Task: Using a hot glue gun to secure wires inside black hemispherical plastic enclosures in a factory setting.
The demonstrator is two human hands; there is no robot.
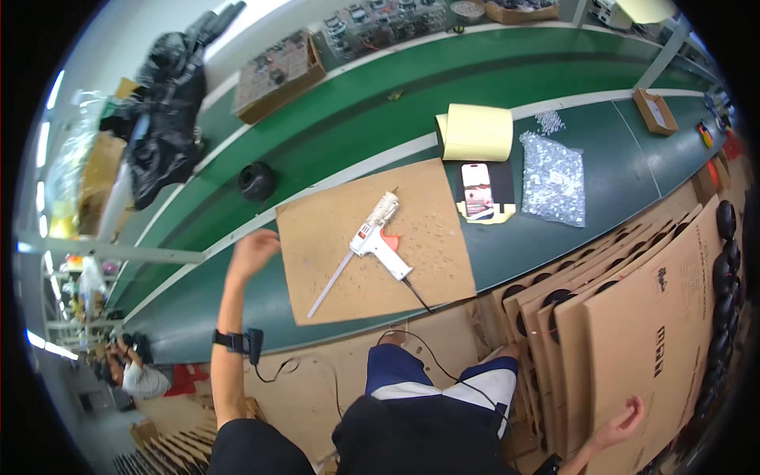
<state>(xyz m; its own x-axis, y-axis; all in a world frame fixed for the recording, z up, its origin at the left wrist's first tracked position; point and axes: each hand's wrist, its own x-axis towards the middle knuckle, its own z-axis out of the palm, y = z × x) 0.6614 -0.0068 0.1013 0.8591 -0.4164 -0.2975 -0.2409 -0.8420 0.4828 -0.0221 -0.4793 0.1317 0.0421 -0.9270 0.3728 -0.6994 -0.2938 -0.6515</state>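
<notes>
My left hand (255,250) hovers by the left edge of a flat cardboard sheet (431,237) on the bench, its fingers loosely extended and holding nothing that I can see. On the sheet lies a white hot glue gun (385,255) with an orange trigger. A long glue stick (329,285) projects from its rear, and a black cord runs off the near edge. My right hand (620,427) is low on the right, fingers apart, in front of standing cardboard sheets (657,340). Neither hand touches the glue gun.
A black round part (257,181) sits on the green conveyor (356,119). Right of the cardboard are a phone (476,190), yellow paper (479,132) and a bag of small clear pieces (552,180). A small open box (655,112) stands farther right. Another person (142,378) is at far left.
</notes>
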